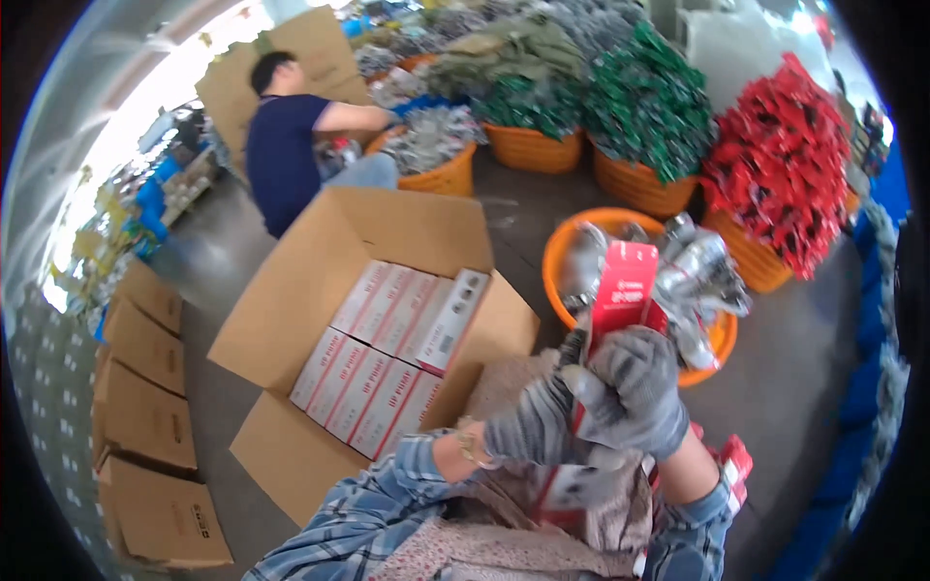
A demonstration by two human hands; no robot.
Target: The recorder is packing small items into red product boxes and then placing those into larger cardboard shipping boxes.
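Note:
In grey knitted gloves, both of my hands are close together above my lap. My right hand (635, 387) is closed around the lower part of a red printed card (626, 281), which stands up above my fingers. My left hand (538, 421) presses in from the other side with its fingers closed on the card's lower end. The gloves hide that end. Below them, a white and red box (572, 489) lies blurred on my lap. Just beyond the card, an orange basket (554, 266) holds silvery plastic-wrapped parts (702, 261).
An open carton (281, 290) on my left holds rows of white and red boxes (373, 363). Closed cartons (145, 412) line the far left. A co-worker (286, 145) sits beyond the open carton. Baskets heaped with green packets (644, 102) and red packets (780, 169) stand behind.

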